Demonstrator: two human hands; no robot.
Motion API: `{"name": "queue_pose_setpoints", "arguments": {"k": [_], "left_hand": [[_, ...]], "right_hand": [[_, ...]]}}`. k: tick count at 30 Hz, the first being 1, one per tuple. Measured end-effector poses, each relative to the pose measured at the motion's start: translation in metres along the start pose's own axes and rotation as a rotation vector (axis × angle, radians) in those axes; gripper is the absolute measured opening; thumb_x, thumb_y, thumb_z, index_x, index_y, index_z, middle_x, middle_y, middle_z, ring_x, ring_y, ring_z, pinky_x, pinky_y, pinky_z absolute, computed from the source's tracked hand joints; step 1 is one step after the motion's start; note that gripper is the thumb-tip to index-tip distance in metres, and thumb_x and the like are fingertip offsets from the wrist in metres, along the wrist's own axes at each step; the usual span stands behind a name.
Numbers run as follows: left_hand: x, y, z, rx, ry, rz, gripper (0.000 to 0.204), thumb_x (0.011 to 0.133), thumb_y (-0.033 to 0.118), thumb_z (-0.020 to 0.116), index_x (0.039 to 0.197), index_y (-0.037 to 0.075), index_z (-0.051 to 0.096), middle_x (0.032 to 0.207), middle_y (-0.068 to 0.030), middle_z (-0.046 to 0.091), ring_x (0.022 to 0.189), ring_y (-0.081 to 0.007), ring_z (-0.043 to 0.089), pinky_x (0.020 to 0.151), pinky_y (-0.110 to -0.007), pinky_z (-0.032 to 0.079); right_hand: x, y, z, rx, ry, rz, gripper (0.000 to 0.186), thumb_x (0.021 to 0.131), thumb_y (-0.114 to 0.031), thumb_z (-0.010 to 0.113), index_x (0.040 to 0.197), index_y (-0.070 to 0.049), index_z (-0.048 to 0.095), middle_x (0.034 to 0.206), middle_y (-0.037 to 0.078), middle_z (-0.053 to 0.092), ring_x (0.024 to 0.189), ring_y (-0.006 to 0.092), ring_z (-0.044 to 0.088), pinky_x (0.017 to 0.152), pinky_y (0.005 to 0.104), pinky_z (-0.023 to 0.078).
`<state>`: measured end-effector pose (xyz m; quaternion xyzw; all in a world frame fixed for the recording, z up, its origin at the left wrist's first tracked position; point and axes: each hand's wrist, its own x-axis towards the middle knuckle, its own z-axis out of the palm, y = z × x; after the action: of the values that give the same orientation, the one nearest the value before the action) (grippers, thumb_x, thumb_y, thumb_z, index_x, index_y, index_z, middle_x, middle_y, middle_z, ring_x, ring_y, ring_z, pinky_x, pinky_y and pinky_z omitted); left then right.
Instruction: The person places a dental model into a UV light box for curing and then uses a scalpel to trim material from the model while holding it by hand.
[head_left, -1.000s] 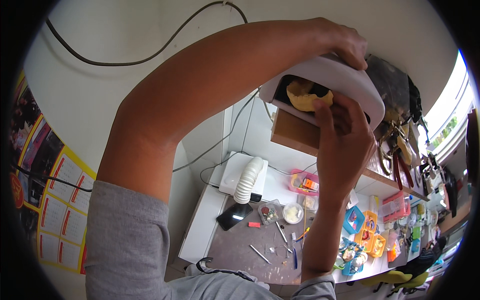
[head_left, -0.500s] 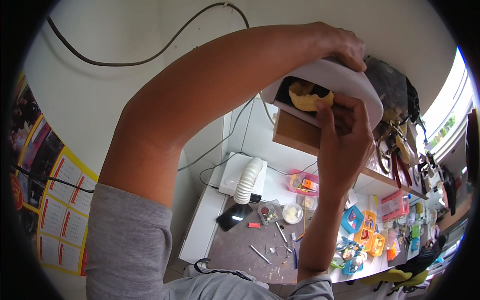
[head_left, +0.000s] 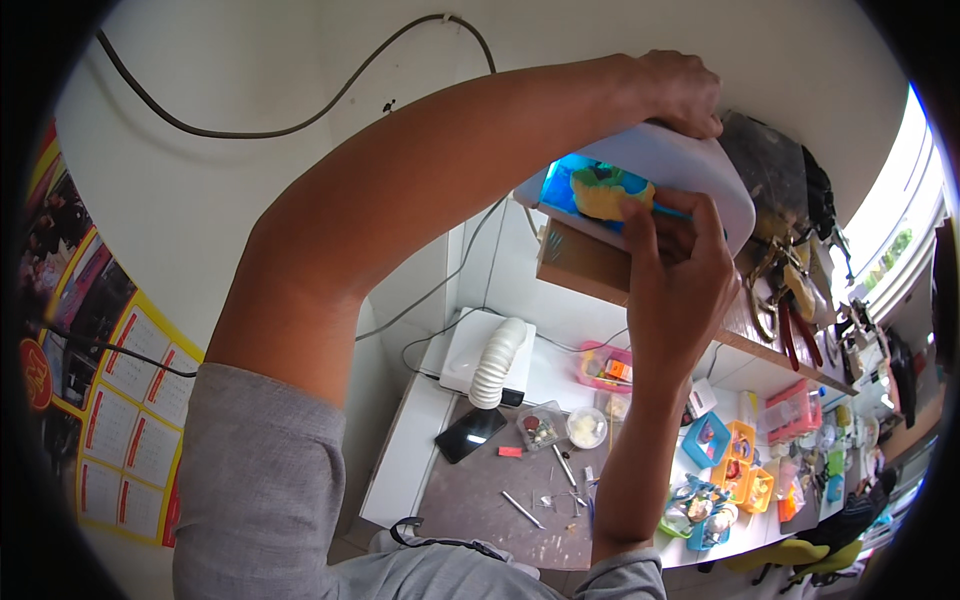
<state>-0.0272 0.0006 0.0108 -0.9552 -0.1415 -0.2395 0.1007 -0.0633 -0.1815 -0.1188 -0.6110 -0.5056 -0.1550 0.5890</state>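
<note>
A pale grey-white curing box (head_left: 700,170) on a wooden shelf (head_left: 570,260) has blue light glowing in its opening. My left hand (head_left: 682,95) rests on its top with curled fingers, gripping the casing; my left forearm arches across the view. My right hand (head_left: 680,280) pinches a yellow dental cast (head_left: 600,200) between thumb and fingers inside the lit opening; some of those fingers are hidden within.
Below lies a worktop (head_left: 460,500) with a white hose unit (head_left: 500,360), a phone (head_left: 465,432), tubs and small tools. Coloured trays (head_left: 740,470) line the right side, pliers (head_left: 795,330) hang at the shelf, a cable (head_left: 230,128) runs along the wall.
Blue light has come on inside the box, which was dark before. Both hands, the box and the cast have shifted slightly left, and my left hand sits a little lower in view.
</note>
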Motion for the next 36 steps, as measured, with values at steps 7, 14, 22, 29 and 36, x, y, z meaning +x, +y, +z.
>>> {"name": "queue_pose_setpoints", "arguments": {"k": [7,14,22,29,36], "left_hand": [[-0.084,0.017,-0.043,-0.173,0.824,0.131,0.017,0.086,0.014,0.069,0.086,-0.003,0.068,0.088,-0.025,0.069,0.086,-0.0426,0.068,0.078,-0.048,0.055],[-0.238,0.056,0.011,-0.375,1.052,-0.238,0.014,0.085,0.002,0.075,0.098,0.001,0.071,0.081,-0.0078,0.069,0.072,-0.0172,0.066,0.069,-0.03,0.053],[-0.235,0.071,0.037,-0.461,0.759,-0.511,0.027,0.079,0.009,0.083,0.103,0.002,0.073,0.092,-0.0087,0.073,0.084,-0.0195,0.069,0.077,-0.033,0.055],[-0.232,0.075,0.038,-0.472,0.803,-0.586,0.018,0.081,0.011,0.081,0.096,0.003,0.075,0.089,-0.0094,0.073,0.083,-0.0211,0.069,0.074,-0.034,0.055],[-0.229,0.067,0.039,-0.395,0.794,-0.632,0.016,0.082,0.015,0.081,0.092,0.003,0.076,0.08,-0.0076,0.065,0.07,-0.0201,0.061,0.066,-0.035,0.05]], "right_hand": [[0.001,0.004,-0.003,0.047,0.024,-0.003,0.015,0.092,-0.011,0.073,0.101,-0.003,0.065,0.085,0.013,0.077,0.082,0.0231,0.078,0.076,0.0321,0.058],[-0.001,-0.005,0.005,0.15,0.068,-0.051,0.012,0.091,-0.006,0.072,0.101,-0.003,0.066,0.089,0.013,0.077,0.083,0.0237,0.078,0.076,0.0325,0.059],[-0.001,-0.01,0.02,0.008,0.095,-0.247,0.013,0.09,-0.01,0.075,0.097,-0.005,0.065,0.087,0.011,0.076,0.08,0.025,0.077,0.07,0.0332,0.058],[0.0,-0.012,0.021,-0.036,0.098,-0.286,0.012,0.09,-0.01,0.076,0.093,-0.004,0.066,0.087,0.01,0.075,0.078,0.0241,0.076,0.07,0.0332,0.058],[0.0,-0.006,0.014,-0.018,-0.046,-0.17,0.011,0.09,-0.007,0.074,0.098,-0.002,0.068,0.09,0.013,0.076,0.08,0.024,0.076,0.072,0.0341,0.057]]}}
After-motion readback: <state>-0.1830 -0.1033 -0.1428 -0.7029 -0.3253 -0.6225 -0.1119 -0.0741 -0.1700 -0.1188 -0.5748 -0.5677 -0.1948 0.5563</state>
